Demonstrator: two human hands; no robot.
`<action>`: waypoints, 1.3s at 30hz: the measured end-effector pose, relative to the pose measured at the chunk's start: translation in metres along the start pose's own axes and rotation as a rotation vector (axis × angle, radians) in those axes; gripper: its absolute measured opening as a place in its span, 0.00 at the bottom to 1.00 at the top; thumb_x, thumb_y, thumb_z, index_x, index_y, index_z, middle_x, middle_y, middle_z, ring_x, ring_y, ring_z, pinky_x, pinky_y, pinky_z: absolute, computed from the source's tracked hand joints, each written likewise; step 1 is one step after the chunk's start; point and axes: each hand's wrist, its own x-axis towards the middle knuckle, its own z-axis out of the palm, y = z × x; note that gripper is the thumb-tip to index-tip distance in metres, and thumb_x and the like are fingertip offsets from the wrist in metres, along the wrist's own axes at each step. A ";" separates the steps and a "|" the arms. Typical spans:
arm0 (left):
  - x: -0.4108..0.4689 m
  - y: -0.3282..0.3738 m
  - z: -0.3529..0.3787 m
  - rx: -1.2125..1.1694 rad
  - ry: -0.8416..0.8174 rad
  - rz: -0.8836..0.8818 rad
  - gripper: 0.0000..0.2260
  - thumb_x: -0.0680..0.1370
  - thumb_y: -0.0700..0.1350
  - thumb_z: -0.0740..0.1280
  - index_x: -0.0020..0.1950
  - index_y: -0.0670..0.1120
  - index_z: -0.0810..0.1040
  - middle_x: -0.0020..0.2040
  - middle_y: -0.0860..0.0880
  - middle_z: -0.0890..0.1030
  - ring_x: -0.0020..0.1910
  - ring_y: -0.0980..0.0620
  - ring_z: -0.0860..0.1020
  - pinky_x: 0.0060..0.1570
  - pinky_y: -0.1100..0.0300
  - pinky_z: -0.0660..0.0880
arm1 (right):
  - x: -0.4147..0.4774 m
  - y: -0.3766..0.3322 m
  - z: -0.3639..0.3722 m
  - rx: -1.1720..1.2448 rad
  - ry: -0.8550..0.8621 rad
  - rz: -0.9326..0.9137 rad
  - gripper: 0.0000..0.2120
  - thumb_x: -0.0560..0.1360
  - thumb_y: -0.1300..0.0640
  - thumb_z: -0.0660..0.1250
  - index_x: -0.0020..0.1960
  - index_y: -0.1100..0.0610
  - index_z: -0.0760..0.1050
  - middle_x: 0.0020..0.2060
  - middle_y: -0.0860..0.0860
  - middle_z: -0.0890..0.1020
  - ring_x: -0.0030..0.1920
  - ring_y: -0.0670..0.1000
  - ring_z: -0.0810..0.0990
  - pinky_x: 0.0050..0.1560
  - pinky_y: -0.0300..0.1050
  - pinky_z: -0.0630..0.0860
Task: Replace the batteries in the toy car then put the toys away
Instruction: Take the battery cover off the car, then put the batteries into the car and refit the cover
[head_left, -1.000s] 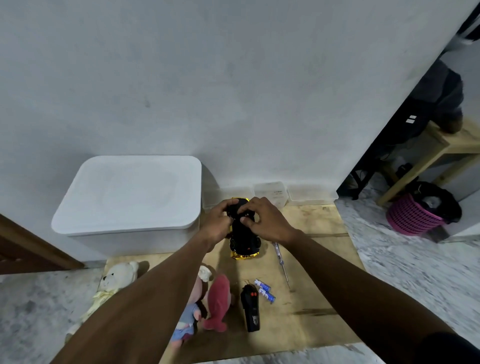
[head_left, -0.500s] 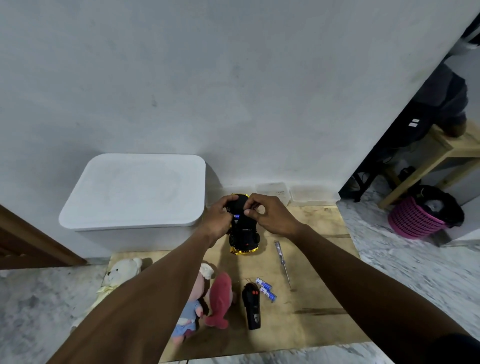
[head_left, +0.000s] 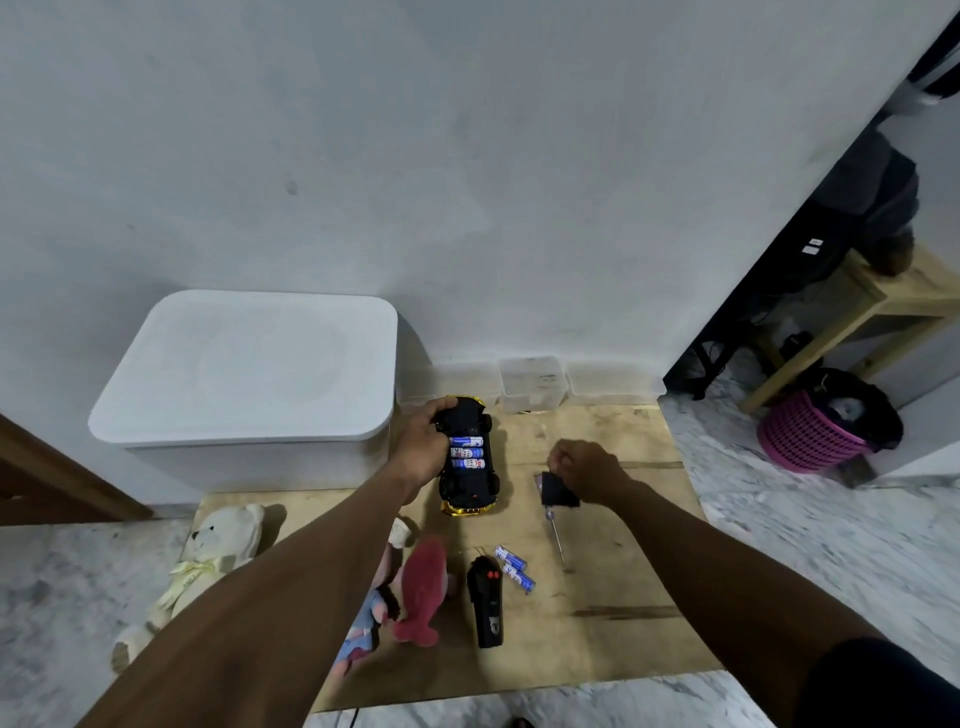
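Note:
The black and gold toy car (head_left: 470, 486) lies upside down on the wooden board (head_left: 613, 587). Its battery bay is uncovered and shows three blue batteries (head_left: 466, 452). My left hand (head_left: 423, 441) grips the car's far end. To the right, my right hand (head_left: 584, 470) holds the black battery cover (head_left: 557, 491) just above the board, over the screwdriver (head_left: 555, 530). Two loose blue batteries (head_left: 515, 567) lie beside the black remote control (head_left: 485, 603) nearer to me.
A big white lidded box (head_left: 249, 374) stands at the left against the wall. Small clear containers (head_left: 531, 382) line the wall. A cream teddy bear (head_left: 208, 551), a pink plush fish (head_left: 422, 587) and a doll (head_left: 371, 618) lie at the board's left. A pink basket (head_left: 810, 436) stands far right.
My right hand has lifted the battery cover off the car and carried it to the right, baring the batteries. My left hand still holds the car.

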 end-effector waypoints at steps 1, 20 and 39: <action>0.000 -0.001 0.001 -0.007 -0.009 -0.007 0.24 0.78 0.28 0.54 0.67 0.50 0.74 0.52 0.51 0.81 0.44 0.54 0.80 0.37 0.59 0.79 | -0.001 0.010 0.009 -0.044 -0.035 0.067 0.11 0.82 0.60 0.56 0.55 0.59 0.77 0.56 0.57 0.81 0.57 0.58 0.78 0.57 0.52 0.73; 0.008 -0.016 0.005 0.020 -0.025 -0.053 0.26 0.77 0.27 0.54 0.63 0.52 0.75 0.51 0.56 0.79 0.44 0.56 0.78 0.32 0.60 0.78 | 0.001 0.009 0.034 0.051 0.317 -0.129 0.05 0.77 0.63 0.68 0.52 0.60 0.80 0.51 0.57 0.80 0.52 0.58 0.80 0.53 0.53 0.76; -0.002 0.014 0.019 0.025 0.071 0.197 0.29 0.75 0.28 0.60 0.66 0.57 0.75 0.66 0.45 0.75 0.63 0.43 0.77 0.60 0.42 0.78 | -0.009 -0.105 0.019 0.462 0.378 0.018 0.12 0.76 0.56 0.71 0.59 0.54 0.82 0.53 0.49 0.79 0.53 0.48 0.79 0.51 0.37 0.72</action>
